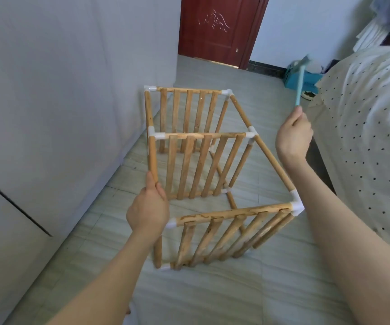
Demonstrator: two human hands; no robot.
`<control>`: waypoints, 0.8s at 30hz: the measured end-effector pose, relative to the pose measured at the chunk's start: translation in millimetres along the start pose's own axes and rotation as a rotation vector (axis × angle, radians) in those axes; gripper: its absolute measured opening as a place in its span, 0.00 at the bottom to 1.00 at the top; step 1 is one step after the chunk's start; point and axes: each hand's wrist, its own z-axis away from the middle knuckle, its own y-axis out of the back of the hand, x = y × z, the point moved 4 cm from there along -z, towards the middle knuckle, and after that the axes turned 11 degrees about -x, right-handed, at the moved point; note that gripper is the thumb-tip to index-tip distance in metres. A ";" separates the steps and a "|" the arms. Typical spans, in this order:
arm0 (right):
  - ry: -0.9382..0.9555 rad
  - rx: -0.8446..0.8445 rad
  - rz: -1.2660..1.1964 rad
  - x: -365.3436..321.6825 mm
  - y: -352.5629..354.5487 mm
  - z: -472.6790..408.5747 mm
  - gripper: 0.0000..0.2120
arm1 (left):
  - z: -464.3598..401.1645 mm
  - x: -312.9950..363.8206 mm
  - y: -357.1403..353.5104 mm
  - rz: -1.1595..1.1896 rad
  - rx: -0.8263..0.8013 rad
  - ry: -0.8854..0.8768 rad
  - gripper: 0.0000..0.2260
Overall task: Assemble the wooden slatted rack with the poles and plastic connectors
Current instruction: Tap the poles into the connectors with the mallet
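Observation:
The wooden rack (212, 160) lies on its side on the floor, with three slatted panels joined by round poles and white plastic connectors (296, 205). My left hand (148, 208) grips the left pole (152, 156) at its near end, by the nearest panel's left corner. My right hand (293, 134) is raised to the right of the rack, above the right pole (271, 165). It holds the handle of a light teal hammer (300, 80), whose head is blurred and points up.
A white wall or cabinet (60, 102) runs along the left. A bed with a dotted cover (365, 125) stands close on the right. A dark red door (220, 29) and a teal box (302, 78) are at the far end of the tiled floor.

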 end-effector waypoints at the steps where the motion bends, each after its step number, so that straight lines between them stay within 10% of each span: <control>1: -0.014 0.012 -0.025 7.7 -0.2 -0.2 0.19 | 1.4 0.6 -0.2 -0.001 -0.001 0.003 0.21; 5: -0.402 -0.378 0.068 53.2 -22.1 -3.7 0.17 | 2.4 -0.1 1.3 0.006 0.005 0.006 0.21; 9: -0.040 -0.099 0.056 32.9 -12.5 -11.7 0.22 | 4.9 1.0 -0.1 0.026 0.016 -0.015 0.20; 14: -0.383 -0.288 0.035 68.7 -19.1 -20.7 0.17 | 2.1 -0.4 -1.6 0.016 0.029 -0.015 0.20; 24: -0.245 -0.163 -0.011 67.7 -15.1 -33.7 0.24 | -1.6 -1.7 -5.0 0.007 0.048 -0.021 0.21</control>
